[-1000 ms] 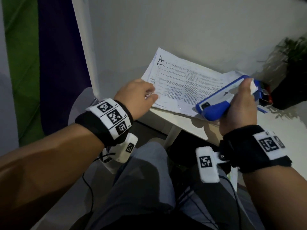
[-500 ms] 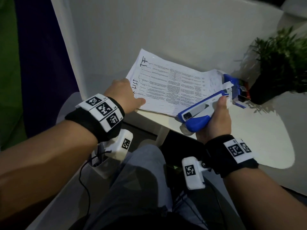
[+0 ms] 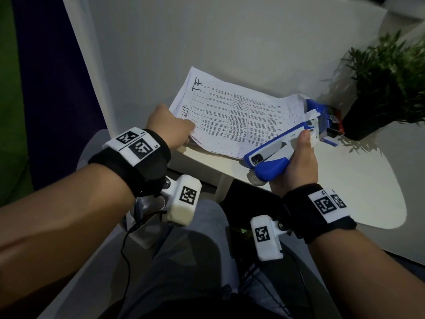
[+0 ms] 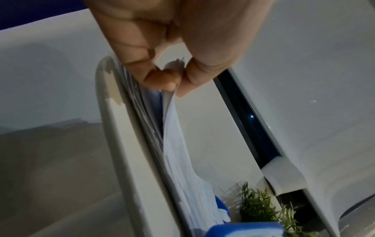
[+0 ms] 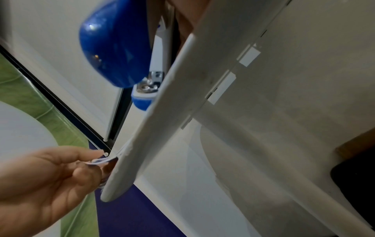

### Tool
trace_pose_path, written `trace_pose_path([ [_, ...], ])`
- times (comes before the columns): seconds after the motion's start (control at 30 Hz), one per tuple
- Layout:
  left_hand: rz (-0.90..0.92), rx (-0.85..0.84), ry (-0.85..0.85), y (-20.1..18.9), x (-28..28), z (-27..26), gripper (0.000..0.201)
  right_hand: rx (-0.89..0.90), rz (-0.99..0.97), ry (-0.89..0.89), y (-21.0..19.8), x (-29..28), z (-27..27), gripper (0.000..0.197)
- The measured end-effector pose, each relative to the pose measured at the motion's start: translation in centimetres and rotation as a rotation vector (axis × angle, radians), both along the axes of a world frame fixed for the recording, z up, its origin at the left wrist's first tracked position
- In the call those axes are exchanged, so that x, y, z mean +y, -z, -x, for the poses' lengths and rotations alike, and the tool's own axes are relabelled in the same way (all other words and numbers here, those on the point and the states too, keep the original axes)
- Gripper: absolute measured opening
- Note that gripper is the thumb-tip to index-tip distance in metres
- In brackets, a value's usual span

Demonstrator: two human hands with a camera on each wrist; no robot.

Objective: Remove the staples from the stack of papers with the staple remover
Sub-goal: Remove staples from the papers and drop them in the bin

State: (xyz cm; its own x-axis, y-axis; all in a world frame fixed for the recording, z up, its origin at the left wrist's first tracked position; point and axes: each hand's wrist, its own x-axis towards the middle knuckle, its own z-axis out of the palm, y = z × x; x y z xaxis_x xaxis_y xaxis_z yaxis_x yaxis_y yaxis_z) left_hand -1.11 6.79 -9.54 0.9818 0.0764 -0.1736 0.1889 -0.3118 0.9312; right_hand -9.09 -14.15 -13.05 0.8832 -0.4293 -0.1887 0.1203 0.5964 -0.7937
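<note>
A stack of printed papers (image 3: 234, 118) lies on the small white table (image 3: 345, 185) against the wall. My left hand (image 3: 171, 128) pinches the stack's near-left corner between thumb and fingers; the left wrist view shows the pinch on the paper edge (image 4: 172, 121). My right hand (image 3: 296, 162) grips a blue and white stapler-shaped staple remover (image 3: 278, 146). Its front end reaches the stack's right edge. In the right wrist view the tool's blue end (image 5: 115, 46) sits above the table edge (image 5: 162, 112), with my left hand (image 5: 50, 176) beyond it.
A potted green plant (image 3: 386, 88) in a black pot stands at the table's back right. A small red and black object (image 3: 335, 125) lies between the tool's nose and the pot. A white wall panel rises behind the table. My legs are below the table edge.
The head view has shifted, so papers and hands sit lower and more central. The tool in my right hand has come slightly lower toward the stack's right edge. My left hand keeps its pinch.
</note>
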Motion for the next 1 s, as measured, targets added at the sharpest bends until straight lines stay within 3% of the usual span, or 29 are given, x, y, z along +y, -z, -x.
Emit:
trace_pose_path([
  [0.03,0.000,0.014,0.036,0.0,0.0,0.1,0.012,-0.007,-0.001,-0.004,0.0,0.0,0.0,0.034],
  [0.2,-0.237,-0.093,0.157,0.3,0.3,0.4,0.033,0.013,0.024,0.021,-0.3,0.4,0.2,0.049],
  [0.33,-0.274,-0.204,0.150,-0.2,0.5,0.5,0.046,0.033,0.019,0.013,-0.9,0.3,0.7,0.056],
  [0.43,-0.150,-0.405,0.075,-1.6,0.5,0.7,0.028,0.058,0.083,-0.003,-2.2,-0.1,1.7,0.067],
  [0.53,0.060,-0.560,-0.046,-3.6,0.8,1.3,0.013,-0.038,0.105,0.006,-3.6,-1.2,2.7,0.045],
  [0.6,0.131,-0.640,-0.111,-4.7,1.2,1.4,0.010,-0.098,0.122,0.028,-4.7,-1.7,3.1,0.043],
  [0.7,0.178,-0.703,-0.122,-5.7,1.6,1.3,0.008,-0.124,0.244,0.095,-6.8,-1.5,3.0,0.062],
  [0.8,0.164,-0.739,-0.036,-6.0,1.7,1.2,0.008,-0.171,0.354,0.179,-9.3,-1.2,2.5,0.045],
  [0.9,0.053,-0.723,0.128,-5.9,1.8,1.2,0.013,-0.234,0.459,0.261,-11.2,-1.4,1.8,0.062],
  [1.0,-0.056,-0.684,0.257,-5.5,1.4,1.6,0.017,-0.281,0.456,0.295,-12.3,-1.6,1.3,0.062],
])
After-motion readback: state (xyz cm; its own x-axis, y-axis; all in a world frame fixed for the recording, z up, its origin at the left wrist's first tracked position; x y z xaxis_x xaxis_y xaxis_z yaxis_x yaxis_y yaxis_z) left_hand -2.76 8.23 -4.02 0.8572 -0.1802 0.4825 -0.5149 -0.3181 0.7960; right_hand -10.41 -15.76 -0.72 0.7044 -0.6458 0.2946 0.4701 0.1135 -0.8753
